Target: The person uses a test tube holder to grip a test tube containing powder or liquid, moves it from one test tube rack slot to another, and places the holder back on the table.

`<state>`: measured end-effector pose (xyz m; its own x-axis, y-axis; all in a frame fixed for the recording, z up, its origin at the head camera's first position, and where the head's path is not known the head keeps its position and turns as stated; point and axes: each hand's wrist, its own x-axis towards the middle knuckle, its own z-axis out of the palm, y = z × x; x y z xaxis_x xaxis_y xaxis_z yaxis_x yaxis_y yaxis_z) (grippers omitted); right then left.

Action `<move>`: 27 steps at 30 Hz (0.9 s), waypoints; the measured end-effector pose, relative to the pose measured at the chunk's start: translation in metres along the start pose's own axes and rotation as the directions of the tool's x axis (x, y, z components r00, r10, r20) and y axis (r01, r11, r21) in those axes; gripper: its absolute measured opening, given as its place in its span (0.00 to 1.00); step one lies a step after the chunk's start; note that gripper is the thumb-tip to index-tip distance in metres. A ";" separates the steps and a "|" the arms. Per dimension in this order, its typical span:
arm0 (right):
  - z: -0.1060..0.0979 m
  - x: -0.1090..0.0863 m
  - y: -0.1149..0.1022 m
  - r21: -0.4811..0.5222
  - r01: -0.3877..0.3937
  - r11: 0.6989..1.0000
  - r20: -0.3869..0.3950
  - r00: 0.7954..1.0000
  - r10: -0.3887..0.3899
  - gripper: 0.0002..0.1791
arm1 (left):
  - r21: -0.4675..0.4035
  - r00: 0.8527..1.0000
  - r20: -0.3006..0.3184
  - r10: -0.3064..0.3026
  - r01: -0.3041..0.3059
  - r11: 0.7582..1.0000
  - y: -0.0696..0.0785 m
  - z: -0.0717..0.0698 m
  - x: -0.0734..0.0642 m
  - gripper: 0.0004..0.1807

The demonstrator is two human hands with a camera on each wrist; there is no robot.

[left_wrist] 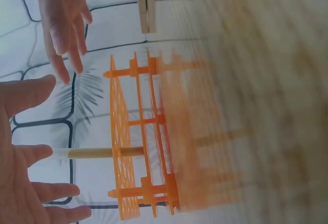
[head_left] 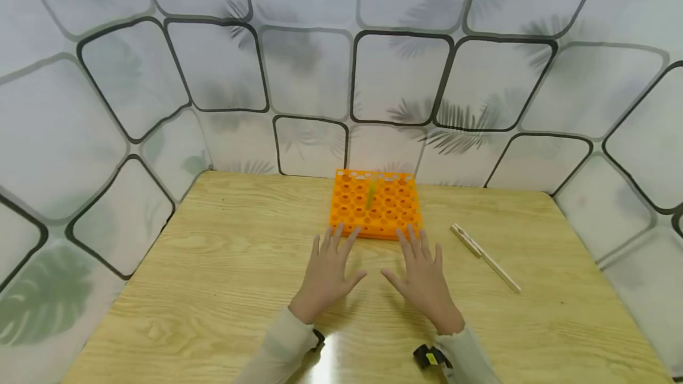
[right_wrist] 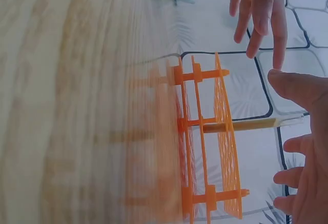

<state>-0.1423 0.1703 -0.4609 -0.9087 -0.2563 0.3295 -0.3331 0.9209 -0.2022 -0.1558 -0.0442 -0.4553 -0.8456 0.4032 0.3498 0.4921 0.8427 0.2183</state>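
An orange test tube rack [head_left: 376,205] with rows of round holes stands toward the back of the table. One test tube [head_left: 370,193] holding yellowish liquid sits upright in it, its clear top rising above the upper plate, as the left wrist view shows of the tube [left_wrist: 92,153]. My left hand [head_left: 326,271] hovers before the rack's front left corner, fingers spread and straight. Opposite it, my right hand [head_left: 423,280] is spread likewise near the front right corner. Neither hand holds anything. The rack's layered plates [right_wrist: 225,137] show side-on in the right wrist view.
To the right of the rack a pale wooden test tube clamp [head_left: 485,258] lies slantwise on the wooden table [head_left: 213,289]. A patterned cloth wall [head_left: 309,76] closes off the back and both sides. A black strap device [head_left: 429,357] sits at the right wrist.
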 end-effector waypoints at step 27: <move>-0.013 0.018 0.063 0.103 0.153 0.983 -0.127 0.982 -0.140 0.35 | -0.675 0.984 -0.156 -0.080 -0.047 0.737 -0.051 -0.004 0.039 0.27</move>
<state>-0.1767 0.2271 -0.4558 -0.8137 -0.3430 0.4692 -0.4924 0.8357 -0.2431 -0.2129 -0.0729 -0.4496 -0.8398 0.2736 0.4689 0.5416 0.3613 0.7591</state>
